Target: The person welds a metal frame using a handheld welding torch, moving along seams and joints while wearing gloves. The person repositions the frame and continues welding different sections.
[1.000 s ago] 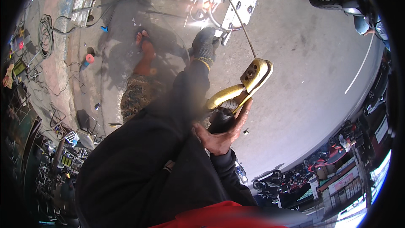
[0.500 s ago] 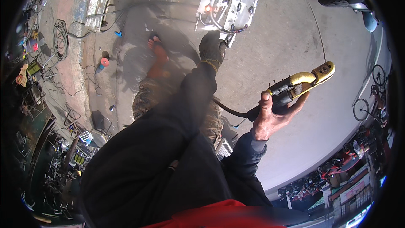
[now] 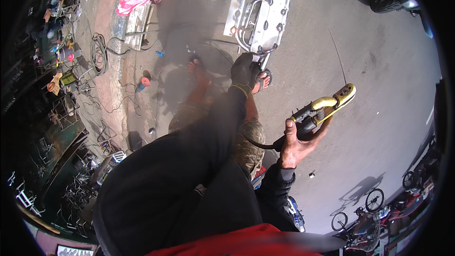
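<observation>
Silver frame (image 3: 275,14) up ahead, lying lengthwise away, closest to gloved left hand (image 3: 244,70) (can't tell if gripping), forward-left of yellow electrode holder (image 3: 323,103) clasped in bare right hand (image 3: 297,148) tbh

Bright daylight on pavement (image 3: 341,161), dark shadows, hazy smear near centre, curved distortion toward black rim.

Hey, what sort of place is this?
Probably an outdoor welding workspace: the bare right hand holds a yellow-and-black electrode holder with a long, thin, straight rod, a silver, straight-edged metal frame is ahead, and a coil of dark cable lies left.
</observation>
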{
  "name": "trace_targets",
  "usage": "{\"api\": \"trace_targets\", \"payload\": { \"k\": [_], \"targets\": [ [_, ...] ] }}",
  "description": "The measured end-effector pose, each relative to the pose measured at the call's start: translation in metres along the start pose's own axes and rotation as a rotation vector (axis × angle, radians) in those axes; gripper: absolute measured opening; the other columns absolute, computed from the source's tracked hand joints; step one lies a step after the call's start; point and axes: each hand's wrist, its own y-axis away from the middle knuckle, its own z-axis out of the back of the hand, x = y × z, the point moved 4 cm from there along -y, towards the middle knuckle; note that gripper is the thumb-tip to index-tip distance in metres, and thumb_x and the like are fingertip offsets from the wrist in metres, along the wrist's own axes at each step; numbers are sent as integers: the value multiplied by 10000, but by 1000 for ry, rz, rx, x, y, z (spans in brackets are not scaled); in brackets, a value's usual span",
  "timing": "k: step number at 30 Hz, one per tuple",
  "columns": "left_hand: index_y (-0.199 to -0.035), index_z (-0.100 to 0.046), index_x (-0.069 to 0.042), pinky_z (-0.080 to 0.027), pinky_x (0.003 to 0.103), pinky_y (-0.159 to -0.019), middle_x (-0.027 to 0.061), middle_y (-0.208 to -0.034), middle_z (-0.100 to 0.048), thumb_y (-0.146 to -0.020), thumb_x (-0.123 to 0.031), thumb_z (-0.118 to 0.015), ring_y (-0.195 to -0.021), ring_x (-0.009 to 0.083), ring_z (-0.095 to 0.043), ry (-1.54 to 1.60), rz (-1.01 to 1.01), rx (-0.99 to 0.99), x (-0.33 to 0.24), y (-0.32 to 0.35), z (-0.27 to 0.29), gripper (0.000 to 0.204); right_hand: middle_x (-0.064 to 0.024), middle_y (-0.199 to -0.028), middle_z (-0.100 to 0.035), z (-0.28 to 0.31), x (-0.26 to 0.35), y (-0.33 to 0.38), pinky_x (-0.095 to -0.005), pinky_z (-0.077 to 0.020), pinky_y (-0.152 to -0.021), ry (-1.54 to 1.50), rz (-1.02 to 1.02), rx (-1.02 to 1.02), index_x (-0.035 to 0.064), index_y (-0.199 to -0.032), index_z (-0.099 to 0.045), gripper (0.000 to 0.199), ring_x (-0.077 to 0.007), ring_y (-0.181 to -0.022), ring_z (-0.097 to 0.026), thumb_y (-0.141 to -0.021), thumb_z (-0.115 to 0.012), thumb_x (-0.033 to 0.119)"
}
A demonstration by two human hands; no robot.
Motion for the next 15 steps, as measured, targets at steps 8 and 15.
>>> {"api": "trace_targets", "payload": {
  "k": [8,15],
  "targets": [
    [-1117,-652,-99,-558,362,-721,63,-984,-687,-941,-168,-735,-894,198,-668,-78,-32,-31,5,-12,12,207,-110,-1214,-564,-6,-11,1,-280,-517,-733,67,-63,43,52,-1623,-176,1250,-139,-857,-592,-695,-984,272],
    [-1128,-650,-61,-540,347,-712,61,-976,-685,-960,-170,-692,-843,194,-646,-88,-33,52,4,-14,14,205,-114,-1219,-561,-7,-6,-3,-274,-507,-714,141,-15,37,49,-1625,-157,1225,-134,-847,-586,-720,-962,234]
  ]
}}
